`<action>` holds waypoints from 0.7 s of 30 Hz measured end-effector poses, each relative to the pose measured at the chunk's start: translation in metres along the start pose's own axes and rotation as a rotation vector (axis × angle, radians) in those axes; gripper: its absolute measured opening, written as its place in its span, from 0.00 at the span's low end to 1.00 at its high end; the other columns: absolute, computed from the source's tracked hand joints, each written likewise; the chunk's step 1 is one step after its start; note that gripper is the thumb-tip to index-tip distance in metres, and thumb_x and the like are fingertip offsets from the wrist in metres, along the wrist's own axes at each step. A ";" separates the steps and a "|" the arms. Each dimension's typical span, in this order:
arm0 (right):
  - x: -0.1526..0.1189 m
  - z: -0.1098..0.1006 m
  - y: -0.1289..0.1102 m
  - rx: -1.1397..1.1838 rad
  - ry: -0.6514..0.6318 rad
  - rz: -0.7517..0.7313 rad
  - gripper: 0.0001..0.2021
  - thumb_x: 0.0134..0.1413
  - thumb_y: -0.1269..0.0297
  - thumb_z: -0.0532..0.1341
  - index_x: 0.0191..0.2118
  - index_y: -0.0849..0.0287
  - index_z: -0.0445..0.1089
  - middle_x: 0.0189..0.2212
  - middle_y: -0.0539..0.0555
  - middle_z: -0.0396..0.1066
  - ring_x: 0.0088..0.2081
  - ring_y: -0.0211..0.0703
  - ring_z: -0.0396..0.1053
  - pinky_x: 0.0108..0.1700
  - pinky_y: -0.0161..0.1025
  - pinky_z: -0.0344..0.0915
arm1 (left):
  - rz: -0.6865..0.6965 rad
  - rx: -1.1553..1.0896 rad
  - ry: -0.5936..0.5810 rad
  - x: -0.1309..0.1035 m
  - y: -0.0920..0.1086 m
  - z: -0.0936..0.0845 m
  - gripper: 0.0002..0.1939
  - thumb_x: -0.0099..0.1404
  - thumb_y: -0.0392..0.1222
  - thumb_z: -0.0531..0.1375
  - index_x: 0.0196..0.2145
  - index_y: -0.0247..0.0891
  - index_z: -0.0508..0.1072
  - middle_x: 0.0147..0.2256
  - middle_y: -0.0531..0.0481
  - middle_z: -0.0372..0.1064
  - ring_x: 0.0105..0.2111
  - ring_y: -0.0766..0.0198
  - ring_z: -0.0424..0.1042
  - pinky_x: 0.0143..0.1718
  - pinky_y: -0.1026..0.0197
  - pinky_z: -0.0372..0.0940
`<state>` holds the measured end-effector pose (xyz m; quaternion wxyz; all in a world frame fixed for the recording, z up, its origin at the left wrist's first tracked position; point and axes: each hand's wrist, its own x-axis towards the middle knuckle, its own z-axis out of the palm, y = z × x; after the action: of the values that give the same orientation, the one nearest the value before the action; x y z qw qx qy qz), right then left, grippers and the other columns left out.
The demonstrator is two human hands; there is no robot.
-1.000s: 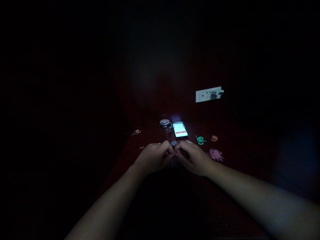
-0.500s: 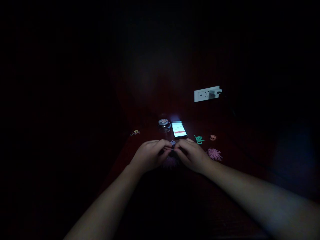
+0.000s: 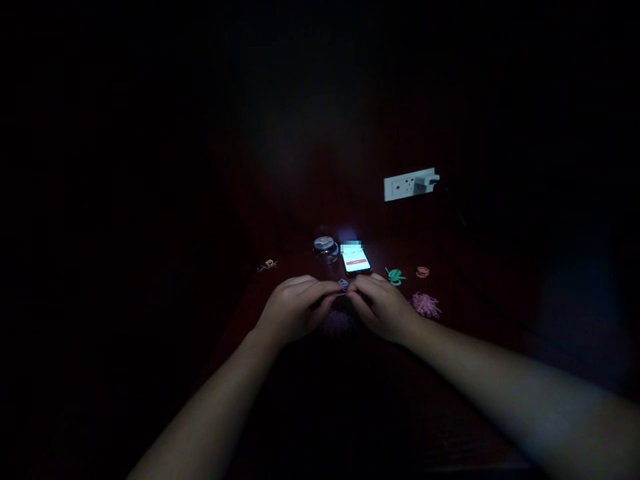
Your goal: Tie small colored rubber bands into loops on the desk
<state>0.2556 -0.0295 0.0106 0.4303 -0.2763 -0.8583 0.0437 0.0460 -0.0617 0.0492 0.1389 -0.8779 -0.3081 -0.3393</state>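
Observation:
My left hand and my right hand face each other over the dark table, fingertips pinched close together. Between them runs a thin pale strand, held at both ends; its kind is too small to tell. Just behind the fingertips lies a small purple-blue looped piece. Below the hands, in shadow, sits a dim purple pile of strands. A pink pile of strands rests beside my right wrist. Green loops lie beyond my right hand, with orange loops farther right.
A lit phone lies behind the hands, a lidded clear jar to its left. Small yellow and pale pieces lie at the left. A wall socket with a plug is at the upper right. Surroundings are very dark.
My left fingertips have shifted slightly, and the pale strand between the hands shows more clearly. The whole view has moved a little, so objects appear slightly higher and farther left.

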 end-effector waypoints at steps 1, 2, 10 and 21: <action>0.000 0.000 0.000 -0.005 -0.003 0.008 0.07 0.64 0.69 0.54 0.33 0.57 0.64 0.28 0.51 0.68 0.31 0.42 0.61 0.36 0.38 0.56 | -0.001 -0.005 0.001 0.000 0.000 0.000 0.10 0.65 0.36 0.60 0.45 0.41 0.73 0.38 0.51 0.78 0.34 0.65 0.74 0.37 0.61 0.69; 0.000 0.000 0.000 -0.010 -0.005 0.017 0.07 0.64 0.69 0.54 0.32 0.57 0.64 0.28 0.51 0.68 0.31 0.42 0.61 0.35 0.38 0.56 | -0.003 -0.011 0.007 -0.001 -0.001 0.000 0.11 0.65 0.36 0.60 0.45 0.41 0.73 0.38 0.51 0.78 0.34 0.65 0.74 0.38 0.60 0.69; -0.002 -0.001 -0.003 0.078 -0.025 0.033 0.08 0.59 0.68 0.59 0.45 0.58 0.64 0.32 0.52 0.70 0.33 0.42 0.65 0.38 0.40 0.60 | -0.055 -0.024 0.069 -0.003 -0.004 0.003 0.13 0.64 0.36 0.60 0.48 0.41 0.72 0.38 0.49 0.77 0.34 0.64 0.75 0.37 0.61 0.70; 0.001 0.002 0.002 0.053 -0.031 0.012 0.04 0.62 0.68 0.55 0.37 0.58 0.66 0.30 0.53 0.71 0.32 0.43 0.64 0.36 0.38 0.58 | -0.027 -0.045 0.053 -0.002 -0.004 0.005 0.13 0.64 0.37 0.60 0.47 0.40 0.72 0.39 0.50 0.77 0.34 0.66 0.75 0.37 0.63 0.69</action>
<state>0.2543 -0.0270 0.0095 0.4239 -0.2692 -0.8617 0.0735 0.0449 -0.0572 0.0442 0.1228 -0.8672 -0.3086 -0.3710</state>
